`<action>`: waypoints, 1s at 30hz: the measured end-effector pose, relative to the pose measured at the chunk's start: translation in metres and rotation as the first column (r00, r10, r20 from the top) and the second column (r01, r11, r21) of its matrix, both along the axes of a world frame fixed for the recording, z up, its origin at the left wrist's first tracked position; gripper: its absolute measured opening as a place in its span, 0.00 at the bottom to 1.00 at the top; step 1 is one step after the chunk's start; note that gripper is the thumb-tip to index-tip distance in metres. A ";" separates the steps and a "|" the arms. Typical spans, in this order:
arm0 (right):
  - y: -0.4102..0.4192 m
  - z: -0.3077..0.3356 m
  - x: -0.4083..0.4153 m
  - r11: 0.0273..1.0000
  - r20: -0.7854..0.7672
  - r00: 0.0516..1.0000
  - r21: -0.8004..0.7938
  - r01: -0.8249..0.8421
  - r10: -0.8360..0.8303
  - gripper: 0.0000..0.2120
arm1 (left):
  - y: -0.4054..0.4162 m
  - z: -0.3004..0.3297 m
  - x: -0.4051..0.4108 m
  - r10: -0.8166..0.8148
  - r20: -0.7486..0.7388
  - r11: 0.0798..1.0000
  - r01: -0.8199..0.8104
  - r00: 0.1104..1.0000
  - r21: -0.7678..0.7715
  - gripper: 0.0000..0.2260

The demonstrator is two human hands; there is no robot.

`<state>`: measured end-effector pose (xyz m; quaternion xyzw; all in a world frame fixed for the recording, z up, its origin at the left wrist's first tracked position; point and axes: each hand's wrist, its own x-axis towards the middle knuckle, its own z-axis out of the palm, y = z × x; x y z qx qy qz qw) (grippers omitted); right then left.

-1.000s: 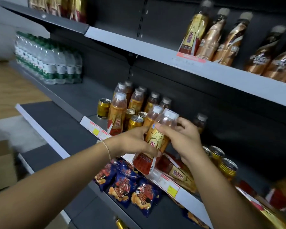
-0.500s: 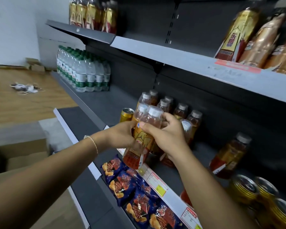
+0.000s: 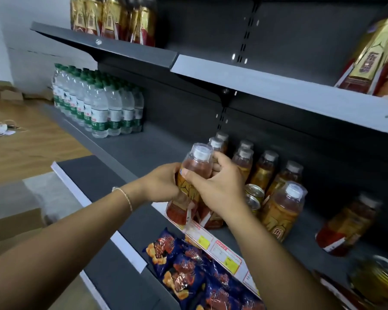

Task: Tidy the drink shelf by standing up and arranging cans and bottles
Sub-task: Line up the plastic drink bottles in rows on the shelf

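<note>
2 hands [image 3: 164, 182] gripping 1 bottle [image 3: 189, 186], 2 cans [image 3: 253, 195] beside

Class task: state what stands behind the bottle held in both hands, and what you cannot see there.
Behind the held bottle stand upright amber bottles with grey caps, in rows towards the shelf's back panel. The right hand and the bottle cover their lower parts.

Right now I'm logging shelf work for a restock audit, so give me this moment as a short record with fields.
activity: placing a drink bottle at the shelf front
held item: amber bottle, white cap, upright
left hand: grips the bottle's side
right hand: wraps the bottle's front
behind it: standing amber bottles and two gold cans
far left: water bottles, green caps
shelf below: blue snack bags
</note>
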<state>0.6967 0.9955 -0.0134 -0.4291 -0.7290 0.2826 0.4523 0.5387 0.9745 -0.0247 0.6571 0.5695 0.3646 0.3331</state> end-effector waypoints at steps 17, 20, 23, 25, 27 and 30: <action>0.001 -0.010 -0.032 0.807 0.096 0.842 0.361 0.468 -0.531 0.23 | 0.070 -0.048 -0.023 0.027 0.040 0.990 -0.032 0.999 0.137 0.23; -0.003 -0.009 -0.015 0.729 0.012 0.780 0.366 0.579 -0.626 0.25 | 0.077 -0.051 -0.021 -0.006 0.059 0.994 -0.001 0.998 0.112 0.26; -0.001 -0.017 -0.006 0.777 0.101 0.774 0.171 0.606 -0.625 0.36 | 0.082 -0.053 -0.020 -0.026 0.027 0.993 0.023 0.999 0.115 0.29; 0.000 -0.025 -0.006 0.819 0.148 0.806 0.075 0.568 -0.573 0.41 | 0.083 -0.053 -0.020 -0.025 0.000 0.991 0.025 1.000 0.128 0.29; 0.003 -0.034 -0.007 0.840 0.126 0.831 0.052 0.540 -0.542 0.43 | 0.083 -0.054 -0.020 -0.026 -0.020 0.989 0.028 0.999 0.142 0.28; 0.006 -0.041 -0.009 0.823 0.107 0.816 0.065 0.565 -0.568 0.44 | 0.081 -0.057 -0.020 -0.034 -0.014 0.987 0.035 0.999 0.158 0.29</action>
